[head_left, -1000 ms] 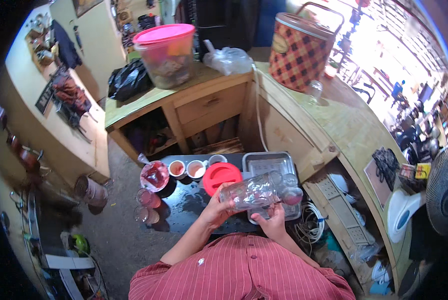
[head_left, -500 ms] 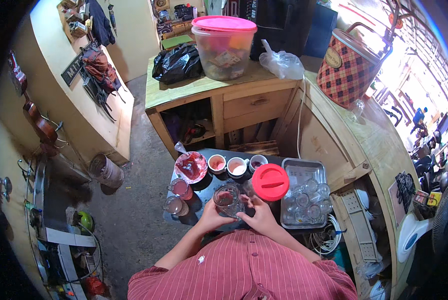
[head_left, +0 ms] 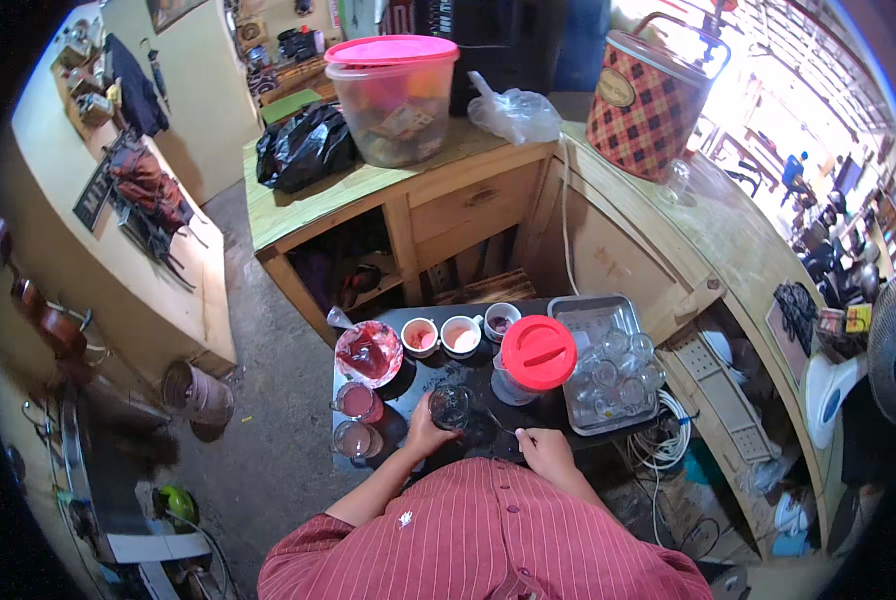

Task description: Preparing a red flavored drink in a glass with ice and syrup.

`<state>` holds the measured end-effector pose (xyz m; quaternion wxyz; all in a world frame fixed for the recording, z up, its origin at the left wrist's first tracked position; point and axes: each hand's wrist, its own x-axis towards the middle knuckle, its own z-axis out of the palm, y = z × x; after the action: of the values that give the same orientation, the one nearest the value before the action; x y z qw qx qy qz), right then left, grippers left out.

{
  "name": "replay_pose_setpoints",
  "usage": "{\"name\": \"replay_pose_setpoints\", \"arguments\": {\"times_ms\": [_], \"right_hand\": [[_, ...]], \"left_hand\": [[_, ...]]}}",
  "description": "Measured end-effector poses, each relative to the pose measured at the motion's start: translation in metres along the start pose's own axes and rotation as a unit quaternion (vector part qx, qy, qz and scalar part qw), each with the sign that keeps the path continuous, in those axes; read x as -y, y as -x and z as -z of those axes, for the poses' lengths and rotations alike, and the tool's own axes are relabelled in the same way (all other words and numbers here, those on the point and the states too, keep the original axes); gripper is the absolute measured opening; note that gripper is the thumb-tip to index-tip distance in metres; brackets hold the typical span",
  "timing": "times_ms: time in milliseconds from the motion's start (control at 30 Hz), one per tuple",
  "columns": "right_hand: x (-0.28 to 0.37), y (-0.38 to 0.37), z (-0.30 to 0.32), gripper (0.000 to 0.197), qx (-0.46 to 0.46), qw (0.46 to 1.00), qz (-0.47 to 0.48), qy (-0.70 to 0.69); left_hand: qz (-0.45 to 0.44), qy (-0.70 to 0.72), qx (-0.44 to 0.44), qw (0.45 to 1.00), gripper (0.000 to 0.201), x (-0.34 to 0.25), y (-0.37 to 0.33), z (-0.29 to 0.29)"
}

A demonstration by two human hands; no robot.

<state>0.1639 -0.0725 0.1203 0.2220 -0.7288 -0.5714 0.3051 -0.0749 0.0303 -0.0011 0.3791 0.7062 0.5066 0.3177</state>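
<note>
left hand curled round glass, left of pitcher — i'd brace it; right hand, near pitcher, pinches thin utensil — grip lightly.

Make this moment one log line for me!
left hand: holds glass | right hand: holds thin utensil | pitcher: red lid on | tray: holds glassware

The left hand curls while the right hand pinches.

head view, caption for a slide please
Left hand holds a clear glass, right hand a thin utensil, beside a red-lidded pitcher.
</note>
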Motion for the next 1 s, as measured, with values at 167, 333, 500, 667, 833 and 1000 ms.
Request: {"name": "replay_pose_setpoints", "arguments": {"times_ms": [167,333,500,667,833,1000], "right_hand": [[-0.004,0.004,-0.005,0.035,-0.014,1.000,-0.013,-0.017],[0.003,0.001,-0.003,0.022,-0.045,0.998,-0.004,-0.035],[0.017,-0.007,0.005,0.014,-0.109,0.987,0.053,-0.106],[0.043,-0.028,0.005,0.014,-0.087,0.984,0.059,-0.140],[0.067,-0.058,-0.008,0.018,-0.083,0.990,0.076,-0.089],[0.088,-0.093,-0.030,0.016,-0.109,0.988,0.106,-0.021]], "left_hand": [[-0.025,0.033,0.038,0.998,0.094,-0.005,-0.016,-0.009],[-0.006,0.012,0.021,1.000,0.097,-0.009,-0.010,-0.010],[-0.011,-0.026,-0.032,0.999,0.093,-0.050,0.009,0.028],[-0.101,0.073,-0.024,0.992,0.066,-0.083,0.016,0.066],[-0.209,0.065,-0.075,0.973,0.046,-0.108,0.023,0.095],[-0.225,0.035,-0.172,0.958,0.034,-0.104,0.030,0.119]]}}
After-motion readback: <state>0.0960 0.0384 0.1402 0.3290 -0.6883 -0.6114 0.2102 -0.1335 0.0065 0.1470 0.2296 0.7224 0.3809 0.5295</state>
